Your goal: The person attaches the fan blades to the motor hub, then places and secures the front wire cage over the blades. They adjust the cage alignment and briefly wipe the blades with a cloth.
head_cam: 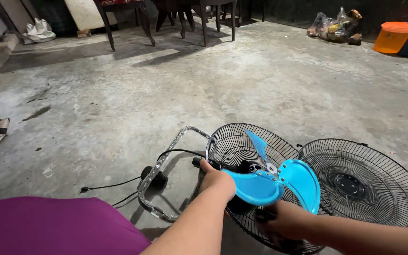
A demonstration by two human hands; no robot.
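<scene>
A floor fan lies on the concrete with its black rear wire guard (232,141) facing up. A blue three-bladed propeller (279,182) sits over the hub in that guard. My left hand (216,179) grips the dark motor part at the guard's left rim. My right hand (284,219) rests low on the guard's near edge, under the blue blades; what its fingers clasp is hidden. The loose front guard (360,182), black wire with a round centre, lies flat on the floor to the right, touching the rear guard.
The fan's chrome tube stand (166,163) and black power cord (114,185) lie to the left. My purple-clad knee (57,226) fills the lower left. Chairs and table legs (175,19) stand at the back, an orange tub (393,37) and bags at far right.
</scene>
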